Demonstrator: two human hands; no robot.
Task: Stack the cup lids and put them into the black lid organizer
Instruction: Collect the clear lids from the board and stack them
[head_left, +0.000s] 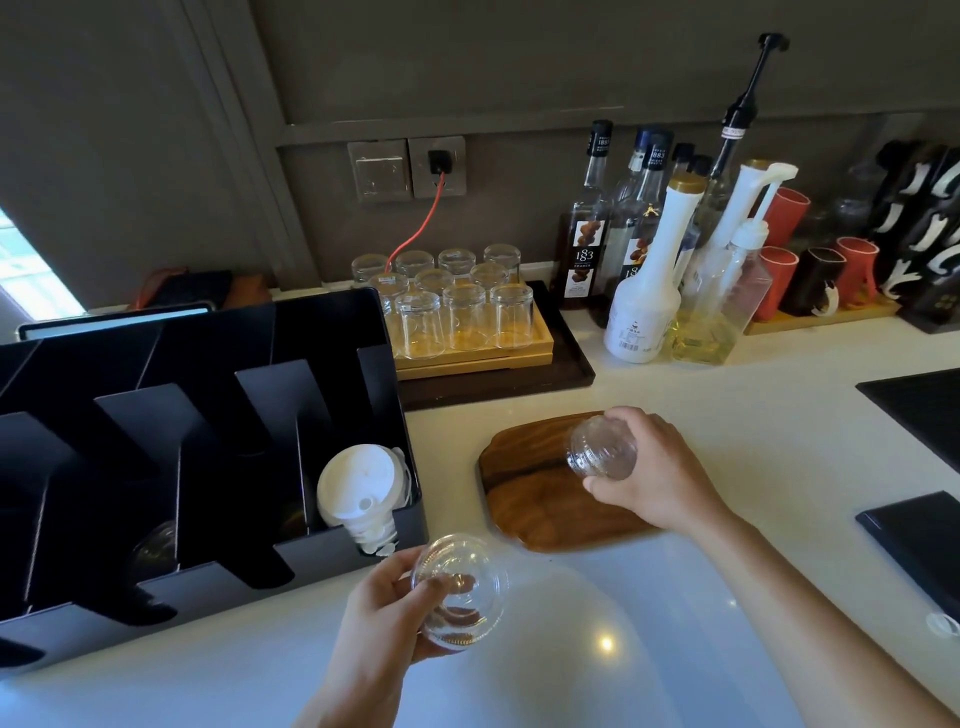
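Your left hand is closed around a small stack of clear domed plastic cup lids, thumb on the near rim and fingers underneath, holding it above the white glossy surface just in front of the black lid organizer. Your right hand grips a second clear plastic lid stack from the side, tilted so its domes face left, and holds it over the dark wooden serving board that lies on the surface to the right of the organizer.

The black lid organizer sits at the left, its slanted dividers forming several slots open toward you. In the rightmost slot a stack of white plastic sip lids leans on its side, its top face turned toward you, touching the organizer's right wall. A faint clear lid shows low in a slot further left; how many are there you cannot tell from this view.

Behind the board, a pale wooden tray carries rows of upturned clear drinking glasses, and it rests on a darker tray. To the right stand tall syrup bottles and white pump bottles, close together against the grey wall. A red cable runs down from the wall socket behind the glasses. Red and black cups sit on a wooden strip at the far right, and two flat black mats lie on the surface near your right forearm.
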